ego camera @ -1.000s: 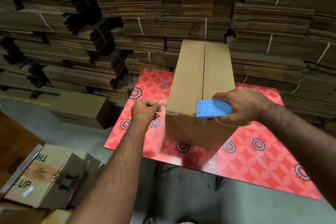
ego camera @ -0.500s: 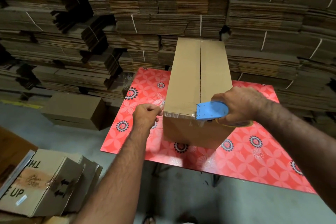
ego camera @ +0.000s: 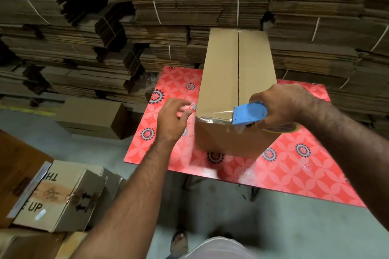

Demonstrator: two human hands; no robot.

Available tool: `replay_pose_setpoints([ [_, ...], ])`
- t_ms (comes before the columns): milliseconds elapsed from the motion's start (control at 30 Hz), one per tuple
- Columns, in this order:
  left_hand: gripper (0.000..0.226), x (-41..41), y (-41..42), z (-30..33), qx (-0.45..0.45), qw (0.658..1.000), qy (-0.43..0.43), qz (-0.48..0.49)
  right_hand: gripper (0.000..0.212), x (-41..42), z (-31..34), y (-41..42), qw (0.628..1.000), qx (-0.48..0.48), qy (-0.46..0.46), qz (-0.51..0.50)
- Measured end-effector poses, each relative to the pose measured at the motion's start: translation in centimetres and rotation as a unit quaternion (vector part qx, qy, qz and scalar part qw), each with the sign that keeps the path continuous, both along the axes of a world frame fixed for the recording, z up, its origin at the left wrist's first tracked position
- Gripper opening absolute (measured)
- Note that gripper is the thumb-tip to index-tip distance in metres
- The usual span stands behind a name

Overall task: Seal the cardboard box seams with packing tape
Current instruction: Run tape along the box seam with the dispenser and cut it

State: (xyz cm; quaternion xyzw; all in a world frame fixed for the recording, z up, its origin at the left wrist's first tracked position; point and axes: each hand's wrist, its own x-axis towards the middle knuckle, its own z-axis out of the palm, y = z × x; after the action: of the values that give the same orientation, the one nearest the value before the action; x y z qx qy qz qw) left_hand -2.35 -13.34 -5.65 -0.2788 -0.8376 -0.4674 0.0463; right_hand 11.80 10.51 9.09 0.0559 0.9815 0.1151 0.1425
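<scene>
Toes of a sandalled foot [ego camera: 179, 244] show at the bottom edge, on the grey concrete floor [ego camera: 284, 227], which lies bare between the person and the table. To the left, close by, a used carton [ego camera: 61, 195] lies tipped over; on it one reads "UP", part of "TH" upside down, and printed arrows. A faded brown label with handwriting cannot be read.

Further out, the left hand [ego camera: 173, 119] hangs over the red patterned table top [ego camera: 294, 172] just beside the near left corner of the cardboard box [ego camera: 235, 94]. Its fingers are loosely spread and hold nothing, apart from the box wall. The right hand [ego camera: 280, 107] is curled round the blue tape dispenser [ego camera: 249, 113], which sits at the near top edge of the box, right at the end of the centre seam [ego camera: 238, 65]. Clear packing tape [ego camera: 212, 119] runs from the dispenser leftward along that near edge to the corner — it looks wrinkled there. The seam itself shows as a dark open line down the whole top.

The box stands near the table's middle; free table surface lies to its right and front. Left of the table a plain closed carton [ego camera: 92, 118] rests on the floor. Behind everything, bundles of flattened cardboard [ego camera: 189, 6] tied with white string close off the far side — little room there.
</scene>
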Motion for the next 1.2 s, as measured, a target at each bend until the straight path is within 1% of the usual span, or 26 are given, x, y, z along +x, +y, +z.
replay_pose_setpoints([
  [67, 0.041, -0.8, -0.1, 0.1, -0.056, 0.989, 0.073, -0.119, 0.062, 0.0, 0.0, -0.1, 1.000, 0.000, -0.002, -0.005],
  [133, 0.054, -2.2, -0.5, -0.2, -0.147, 0.960, 0.134, -0.197, 0.063, 0.0, -0.1, -0.1, 1.000, -0.002, -0.006, -0.011],
  [233, 0.054, -3.8, -0.7, 0.0, -0.252, 0.908, 0.228, -0.243, 0.064, 0.0, -0.2, -0.2, 1.000, 0.001, -0.010, -0.017],
  [300, 0.054, -4.2, -0.4, 0.3, -0.299, 0.879, 0.263, -0.263, 0.064, 0.0, -0.4, -0.3, 1.000, 0.010, -0.007, -0.021],
  [333, 0.054, -4.3, -0.3, 0.3, -0.314, 0.871, 0.271, -0.265, 0.064, 0.0, -0.4, -0.3, 1.000, 0.013, -0.007, -0.024],
  [367, 0.054, -4.5, -0.1, 0.2, -0.321, 0.867, 0.277, -0.264, 0.063, -0.1, -0.4, -0.4, 0.999, 0.016, -0.008, -0.029],
  [467, 0.057, -5.0, 0.0, -0.3, -0.319, 0.869, 0.278, -0.257, 0.063, -0.3, -0.5, -0.6, 0.999, 0.022, -0.009, -0.038],
  [567, 0.072, -5.6, -0.2, -0.7, -0.338, 0.863, 0.262, -0.267, 0.065, -0.4, -0.7, -0.6, 0.999, 0.028, -0.006, -0.042],
  [633, 0.076, -5.8, -0.4, -0.4, -0.331, 0.863, 0.252, -0.285, 0.067, -0.4, -0.7, -0.6, 0.998, 0.031, -0.009, -0.045],
  [767, 0.058, -5.8, 0.2, 1.5, -0.280, 0.868, 0.269, -0.308, 0.065, -0.3, -0.5, -0.8, 0.998, 0.039, 0.002, -0.052],
  [833, 0.053, -5.7, 1.6, 1.9, -0.268, 0.862, 0.292, -0.316, 0.066, -0.2, -0.4, -1.0, 0.998, 0.045, 0.000, -0.047],
  [933, 0.053, -5.3, 3.1, 0.8, -0.292, 0.836, 0.318, -0.339, 0.072, -0.5, 0.1, -1.4, 0.998, 0.045, -0.010, -0.037],
  [967, 0.054, -5.3, 3.3, 0.2, -0.302, 0.833, 0.317, -0.338, 0.075, -0.6, 0.2, -1.5, 0.998, 0.042, -0.016, -0.032],
  [1100, 0.056, -5.5, 3.2, -0.4, -0.309, 0.836, 0.311, -0.329, 0.078, -0.9, 0.6, -1.6, 0.998, 0.013, -0.045, -0.038],
  [1200, 0.057, -6.1, 2.7, -0.3, -0.320, 0.829, 0.320, -0.327, 0.073, -1.1, 0.5, -1.9, 0.999, 0.025, -0.032, -0.026],
])
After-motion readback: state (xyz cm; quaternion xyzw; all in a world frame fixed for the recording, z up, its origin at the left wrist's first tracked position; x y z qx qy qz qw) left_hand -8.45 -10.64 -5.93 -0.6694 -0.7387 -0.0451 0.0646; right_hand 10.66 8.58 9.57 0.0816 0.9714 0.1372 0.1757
